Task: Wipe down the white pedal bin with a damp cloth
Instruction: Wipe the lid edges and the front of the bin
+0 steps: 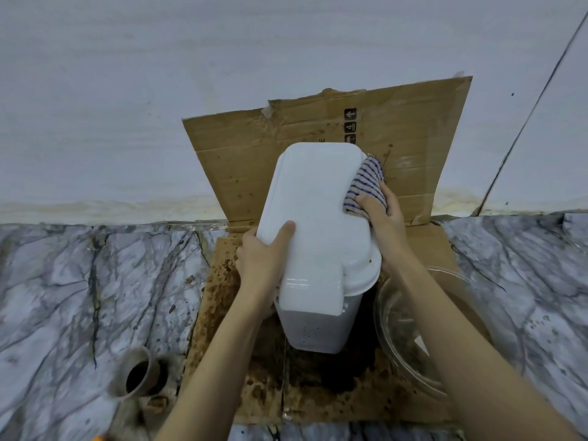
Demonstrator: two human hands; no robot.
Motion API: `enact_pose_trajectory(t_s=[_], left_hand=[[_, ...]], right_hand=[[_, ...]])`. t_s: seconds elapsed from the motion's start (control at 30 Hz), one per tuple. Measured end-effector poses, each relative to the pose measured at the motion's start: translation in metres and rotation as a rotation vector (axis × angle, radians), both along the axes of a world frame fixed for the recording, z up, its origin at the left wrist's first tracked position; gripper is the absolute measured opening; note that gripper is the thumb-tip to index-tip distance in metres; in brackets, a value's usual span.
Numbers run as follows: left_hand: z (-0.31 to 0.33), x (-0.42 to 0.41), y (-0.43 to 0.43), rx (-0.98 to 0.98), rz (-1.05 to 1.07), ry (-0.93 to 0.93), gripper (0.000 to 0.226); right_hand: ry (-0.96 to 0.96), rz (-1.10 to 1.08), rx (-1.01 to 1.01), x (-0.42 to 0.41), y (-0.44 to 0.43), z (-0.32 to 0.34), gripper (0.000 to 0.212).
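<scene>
The white pedal bin stands on wet, stained cardboard in the middle of the view, its lid towards me and its top leaning towards the wall. My left hand grips the bin's left side, thumb lying on the lid. My right hand presses a beige cloth with blue stripes against the lid's right edge. The cloth is bunched under my fingers and wraps over the lid's far right corner. The bin's speckled lower body shows below the lid.
A flattened cardboard sheet leans on the white wall and runs under the bin. A clear glass bowl sits right of the bin under my right forearm. A round floor drain lies at lower left in the marble floor.
</scene>
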State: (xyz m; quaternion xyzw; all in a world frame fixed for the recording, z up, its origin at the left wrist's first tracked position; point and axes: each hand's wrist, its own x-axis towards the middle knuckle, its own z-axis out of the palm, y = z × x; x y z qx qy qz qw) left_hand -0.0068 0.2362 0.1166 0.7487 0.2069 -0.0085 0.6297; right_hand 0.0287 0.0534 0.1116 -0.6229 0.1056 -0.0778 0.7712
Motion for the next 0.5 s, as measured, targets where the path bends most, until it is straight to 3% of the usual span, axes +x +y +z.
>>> enact_pose_trajectory(t_s=[0.17, 0.27, 0.33, 0.37, 0.5], left_hand=[[0.008, -0.016, -0.002, 0.330, -0.122, -0.056, 0.097], [0.022, -0.023, -0.007, 0.617, -0.185, -0.187, 0.066], [0.024, -0.026, -0.011, 0.670, -0.233, -0.271, 0.057], [0.023, -0.027, -0.014, 0.680, -0.273, -0.278, 0.055], [0.017, -0.035, -0.025, 0.868, -0.365, -0.245, 0.055]], right_hand=[[0.035, 0.049, -0.149, -0.018, 0.000, -0.005, 0.066], [0.137, 0.070, -0.530, -0.040, -0.005, -0.003, 0.072], [0.156, 0.023, -0.807, -0.062, -0.004, -0.002, 0.073], [0.095, 0.016, -0.845, -0.071, -0.001, -0.003, 0.075], [-0.179, 0.078, -0.551, -0.090, 0.019, -0.008, 0.070]])
